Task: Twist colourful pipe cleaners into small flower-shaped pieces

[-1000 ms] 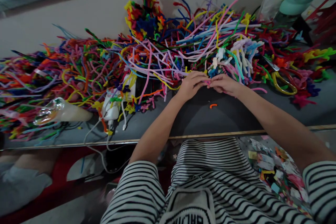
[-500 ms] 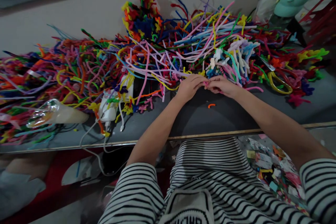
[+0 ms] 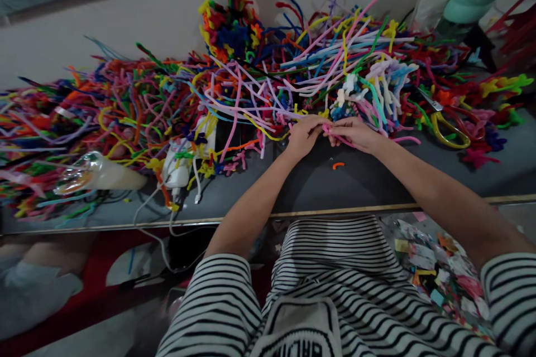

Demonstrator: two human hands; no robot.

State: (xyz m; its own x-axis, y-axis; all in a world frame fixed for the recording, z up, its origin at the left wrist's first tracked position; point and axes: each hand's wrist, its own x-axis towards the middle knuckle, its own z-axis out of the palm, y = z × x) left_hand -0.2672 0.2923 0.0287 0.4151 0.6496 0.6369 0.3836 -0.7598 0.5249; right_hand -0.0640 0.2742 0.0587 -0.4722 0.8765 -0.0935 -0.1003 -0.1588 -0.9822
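Between my two hands is a pink pipe cleaner [image 3: 325,129], bent small at one end. My left hand [image 3: 306,133] pinches it from the left, fingertips closed. From the right my right hand [image 3: 354,133] grips it too, and a length of the pink stem runs under those fingers. Both hands are just above the dark tabletop [image 3: 310,189], in front of the heap of coloured pipe cleaners [image 3: 251,89]. A short orange piece [image 3: 338,165] lies on the table below my hands. White and pale blue pipe-cleaner shapes [image 3: 383,83] are bunched behind my right hand.
Yellow-handled scissors [image 3: 450,133] rest at the right by red and pink pieces. Left of my arms are a white power adapter [image 3: 176,167] with cables and a tipped bottle [image 3: 119,173]. A teal container [image 3: 471,0] stands back right. Scraps [image 3: 439,273] litter the floor; another person's leg [image 3: 37,279] is lower left.
The view has shifted slightly. My fingers have moved a little around the pink pipe cleaner, and more of its length shows under my right hand.
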